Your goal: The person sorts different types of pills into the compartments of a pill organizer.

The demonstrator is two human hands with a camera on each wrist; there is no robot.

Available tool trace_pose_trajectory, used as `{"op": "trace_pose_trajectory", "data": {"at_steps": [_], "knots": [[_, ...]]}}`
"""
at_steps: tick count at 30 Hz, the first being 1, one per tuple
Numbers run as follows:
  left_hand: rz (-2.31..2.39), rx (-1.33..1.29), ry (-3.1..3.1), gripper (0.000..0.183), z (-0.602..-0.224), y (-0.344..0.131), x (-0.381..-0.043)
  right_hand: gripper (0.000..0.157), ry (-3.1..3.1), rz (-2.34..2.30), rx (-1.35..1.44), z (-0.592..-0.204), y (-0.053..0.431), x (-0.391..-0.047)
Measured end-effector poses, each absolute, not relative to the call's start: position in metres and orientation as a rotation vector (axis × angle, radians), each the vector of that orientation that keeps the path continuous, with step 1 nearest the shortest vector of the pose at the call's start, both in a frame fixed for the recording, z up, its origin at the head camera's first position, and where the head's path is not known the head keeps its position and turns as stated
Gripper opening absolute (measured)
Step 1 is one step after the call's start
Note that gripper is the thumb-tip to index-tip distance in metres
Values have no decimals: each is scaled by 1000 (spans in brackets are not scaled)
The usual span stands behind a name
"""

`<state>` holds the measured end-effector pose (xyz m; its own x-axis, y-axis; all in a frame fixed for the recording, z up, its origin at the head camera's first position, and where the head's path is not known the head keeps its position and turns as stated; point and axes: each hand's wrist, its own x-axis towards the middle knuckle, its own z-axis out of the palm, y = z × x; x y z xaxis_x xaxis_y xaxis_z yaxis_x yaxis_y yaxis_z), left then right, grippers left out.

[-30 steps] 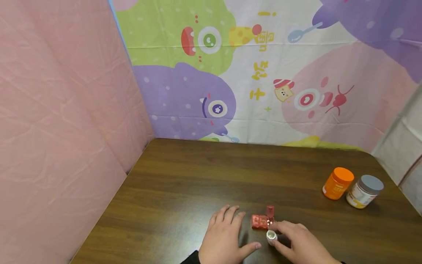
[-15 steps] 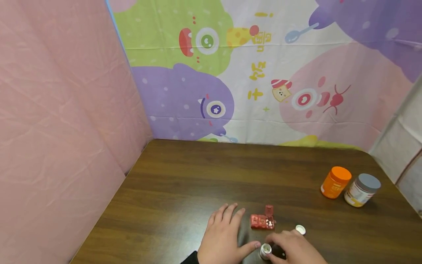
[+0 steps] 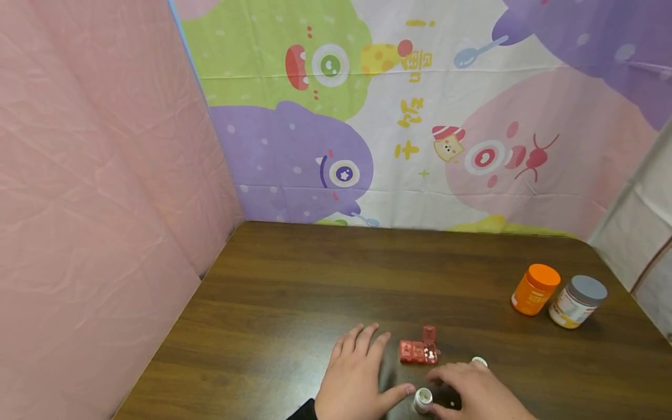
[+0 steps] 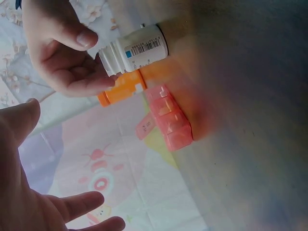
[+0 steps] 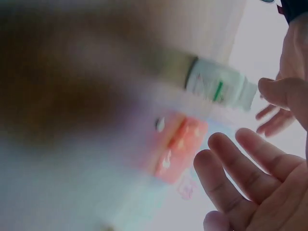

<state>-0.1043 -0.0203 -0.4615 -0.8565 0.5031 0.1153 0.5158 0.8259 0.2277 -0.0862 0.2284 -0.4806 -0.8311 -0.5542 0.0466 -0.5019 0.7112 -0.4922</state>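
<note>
A small white bottle [image 3: 422, 402] stands upright and uncapped on the table, its barcode label [image 4: 144, 47] showing in the left wrist view. My right hand [image 3: 478, 389] hovers just right of it, fingers spread and parted from the bottle in the right wrist view. On the bottle's other side is my left hand [image 3: 353, 373], palm down with fingers spread, its thumb tip close to the bottle. Beyond both lies a red pill organizer [image 3: 412, 352] with one lid [image 3: 429, 333] raised and white pills [image 3: 430, 354] in that compartment.
A white cap [image 3: 479, 361] lies partly hidden behind my right hand. One loose white pill [image 3: 452, 403] is on the table near my right thumb. An orange jar [image 3: 535, 290] and a grey-lidded jar [image 3: 577, 302] stand at the right. Patterned cloth [image 3: 409, 198] hangs behind the table.
My right hand has brought the bottle from beside the organizer toward the front left, stood it down and let go. It has since shifted slightly right, covering part of the cap.
</note>
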Motion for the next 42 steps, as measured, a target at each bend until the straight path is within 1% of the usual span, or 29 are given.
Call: {"op": "trace_pose_trajectory", "data": {"at_steps": [2, 6, 8, 15, 19, 22, 29, 37, 42], "knots": [[-389, -824, -2954, 92, -462, -20, -105, 30, 2850, -709, -861, -478, 235, -86], [-393, -820, -2954, 93, -462, -21, -105, 16, 2863, -622, -875, -479, 247, -88], [-395, -817, -2956, 93, -462, -21, -105, 11, 2830, -583, -904, -483, 252, -90], [-392, -818, -2963, 93, -462, -22, -105, 6, 2856, -455, -1105, -495, 254, -91], [-392, -824, -2964, 92, -463, -22, -105, 4, 2849, -428, -1122, -497, 253, -92], [-395, -831, -2962, 91, -465, -22, -105, 4, 2815, -435, -1104, -497, 252, -93], [-397, -819, -2959, 91, -466, -22, -104, 9, 2823, -395, -1143, -496, 249, -93], [-413, -804, -2956, 90, -464, -23, -104, 19, 2807, -330, -1127, -497, 245, -93], [-416, -799, -2970, 90, -460, -23, -104, 19, 2871, -379, -1106, -492, 243, -95]]}}
